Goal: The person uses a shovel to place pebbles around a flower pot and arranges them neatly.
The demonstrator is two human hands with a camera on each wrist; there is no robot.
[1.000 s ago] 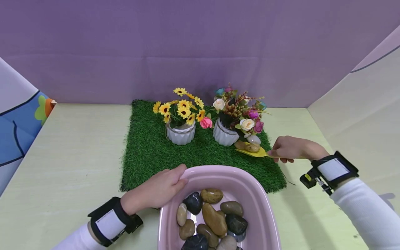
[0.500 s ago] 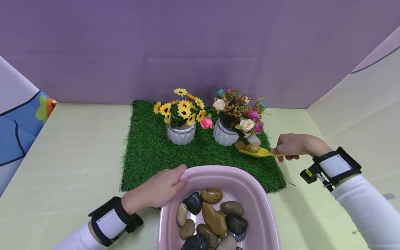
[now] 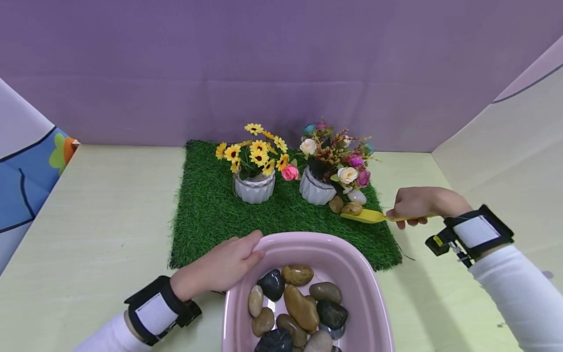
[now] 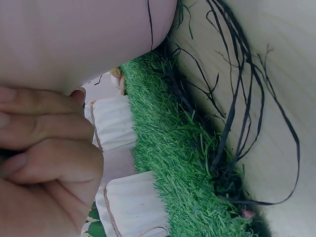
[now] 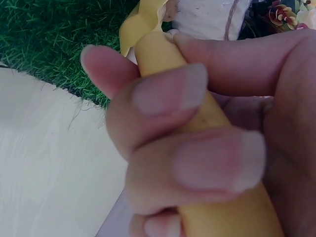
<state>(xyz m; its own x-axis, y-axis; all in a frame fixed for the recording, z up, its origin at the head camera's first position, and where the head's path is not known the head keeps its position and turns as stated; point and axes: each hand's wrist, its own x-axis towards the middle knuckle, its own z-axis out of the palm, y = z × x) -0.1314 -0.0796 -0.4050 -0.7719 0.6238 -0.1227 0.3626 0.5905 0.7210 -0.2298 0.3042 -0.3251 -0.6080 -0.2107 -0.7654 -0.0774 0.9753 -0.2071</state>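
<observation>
My right hand (image 3: 412, 205) grips the handle of a yellow toy shovel (image 3: 373, 216); its fingers curl round the handle (image 5: 212, 123) in the right wrist view. The shovel's blade lies low over the grass mat (image 3: 206, 215), its tip right at a tan pebble (image 3: 353, 209). A brown pebble (image 3: 336, 204) and a white pebble (image 3: 357, 197) lie beside that one, near the right flowerpot (image 3: 316, 188). With my left hand (image 3: 222, 264) I hold the far left rim of a pink basin (image 3: 308, 239). Several brown, black and tan stones (image 3: 301, 308) lie in the basin.
A second white pot (image 3: 255, 189) with yellow flowers stands on the mat, left of the mixed bouquet (image 3: 340, 159). Behind the table rises a purple backdrop (image 3: 281, 73). Loose black strands (image 4: 242, 98) hang from the mat's edge in the left wrist view.
My right hand and the shovel have drawn back to the right. The tan pebble, earlier on the blade, now sits mostly at its tip. My left hand and the basin hold still.
</observation>
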